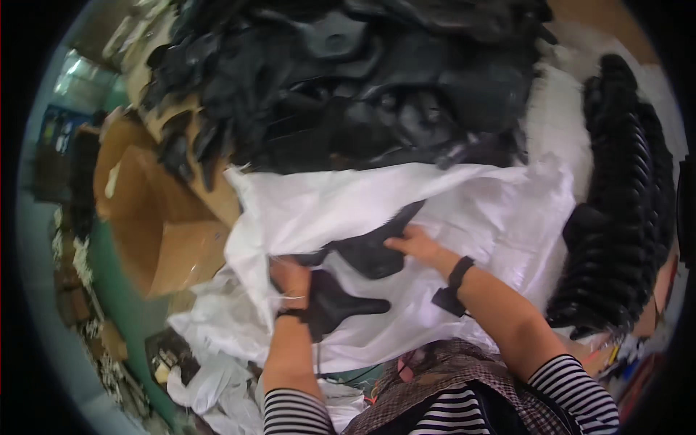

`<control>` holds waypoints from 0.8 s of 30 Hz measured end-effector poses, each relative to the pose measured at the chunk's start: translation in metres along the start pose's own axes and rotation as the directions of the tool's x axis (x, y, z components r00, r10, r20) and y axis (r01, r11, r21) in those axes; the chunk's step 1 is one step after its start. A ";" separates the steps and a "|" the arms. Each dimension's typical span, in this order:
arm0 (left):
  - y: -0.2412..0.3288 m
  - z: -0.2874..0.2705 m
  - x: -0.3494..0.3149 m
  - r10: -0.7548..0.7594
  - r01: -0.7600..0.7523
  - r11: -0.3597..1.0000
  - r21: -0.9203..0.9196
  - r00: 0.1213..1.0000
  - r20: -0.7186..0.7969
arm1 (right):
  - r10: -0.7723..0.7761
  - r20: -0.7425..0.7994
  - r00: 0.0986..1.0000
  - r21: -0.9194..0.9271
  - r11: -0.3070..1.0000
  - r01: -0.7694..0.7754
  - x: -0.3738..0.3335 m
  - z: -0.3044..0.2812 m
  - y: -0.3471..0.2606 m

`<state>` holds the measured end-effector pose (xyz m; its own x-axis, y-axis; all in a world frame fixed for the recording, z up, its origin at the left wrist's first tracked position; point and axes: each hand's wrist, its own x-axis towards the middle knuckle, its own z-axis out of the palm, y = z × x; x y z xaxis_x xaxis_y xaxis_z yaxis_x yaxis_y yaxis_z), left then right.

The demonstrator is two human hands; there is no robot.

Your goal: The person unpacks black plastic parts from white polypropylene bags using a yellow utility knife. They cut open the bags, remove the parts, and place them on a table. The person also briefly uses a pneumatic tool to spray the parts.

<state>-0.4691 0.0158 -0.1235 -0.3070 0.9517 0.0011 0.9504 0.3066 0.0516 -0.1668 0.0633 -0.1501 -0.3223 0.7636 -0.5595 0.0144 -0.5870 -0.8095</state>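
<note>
Two hands working black cut pieces on a white woven sack, centre frame.

Left hand (pixel 290 279) is closed around a black shaped piece (pixel 341 304) at lower centre, fingers wrapped on its edge. Right hand (pixel 415 243) lies flat and spread on a second black piece (pixel 373 250) just above, gripping nothing. White sack (pixel 493 217) sits below the big black heap (pixel 362 80) up top; stacked pieces (pixel 623 203) at right, cardboard box (pixel 156 232) at left. Best handled, I'd say, one piece at a time, keeping the sack flat.

A sack (pixel 464 210) lies before the person, with a heap (pixel 362 80) of cut pieces behind it. A box (pixel 156 232) sits left; a stacked row (pixel 623 203) runs right.
</note>
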 end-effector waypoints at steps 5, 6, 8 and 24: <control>-0.031 0.004 0.032 0.107 -0.147 0.979 -0.144 0.962 -0.250 | -0.004 0.249 0.968 -0.577 0.803 0.152 -0.087 0.008 -0.070; -0.034 0.006 0.035 0.108 -0.169 0.968 -0.187 0.949 -0.296 | 0.060 0.288 0.956 -0.673 0.723 0.158 -0.109 0.002 -0.093; -0.034 -0.004 0.038 0.071 -0.131 0.958 -0.257 0.970 -0.232 | -0.113 0.329 0.938 -0.696 0.642 0.322 -0.142 -0.022 -0.113; -0.108 -0.202 0.054 -0.017 0.161 0.640 -0.751 0.981 0.195 | -0.012 -0.386 0.922 -0.128 0.991 -0.041 -0.111 -0.151 -0.080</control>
<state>-0.5984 0.0307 0.0722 -0.3075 0.9314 -0.1948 0.5228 0.3364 0.7832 0.0105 0.0658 -0.0504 0.0679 0.8150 -0.5755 0.1487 -0.5787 -0.8019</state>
